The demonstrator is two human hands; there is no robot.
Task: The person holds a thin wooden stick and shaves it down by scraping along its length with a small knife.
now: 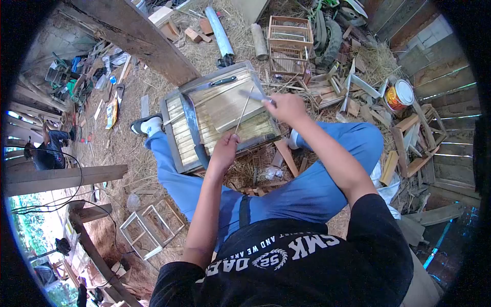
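Note:
Between my knees lies a low slatted wooden panel [180, 134] in a dark frame, with a smooth rectangular board [225, 108] on top. My left hand [225, 150] is closed around the lower end of a thin wooden stick [244, 112], which slants up over the board. In my right hand [287, 108] is a knife [255, 95], its blade against or very near the stick's upper part. A large machete [191, 120] with a dark handle lies across the panel's left side. Another black-handled knife [223, 81] rests near the panel's far edge.
A wooden post [133, 41] rises close to the panel's far left corner. Small wooden frames [290, 46] stand beyond it and another [152, 230] at lower left. Wood scraps and a paint can [399, 95] are at right. Another person [51, 148] sits far left.

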